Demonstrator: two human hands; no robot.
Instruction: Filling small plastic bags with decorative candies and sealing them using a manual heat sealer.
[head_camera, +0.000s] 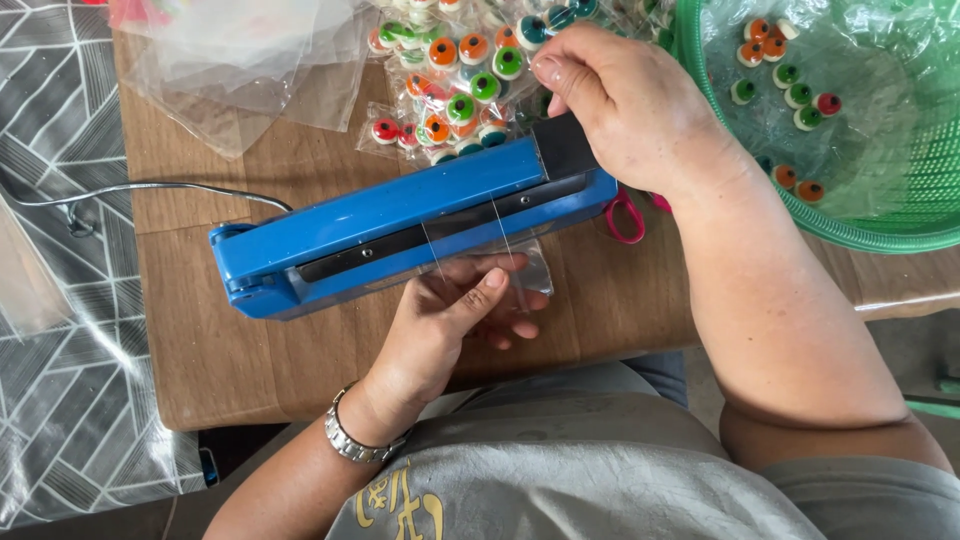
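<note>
Sealer (400, 225), blue, lies across wooden table (230, 350). Right hand (625, 105) grasps black handle (563, 146), pressing arm down. Left hand (450, 315) pinches clear bag (500, 268) under sealing bar. Candy packets (455, 95) behind; green basket (880, 235) right.

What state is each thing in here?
Sealer: arm pressed down, shut on a bag.
Clear bag: flat, its edge in the sealer.
Right hand: pressing the sealer's handle.
Left hand: holding the bag.
Green basket: lined with plastic, a few candies inside.
Sealed candy bags: piled behind the sealer.
</note>
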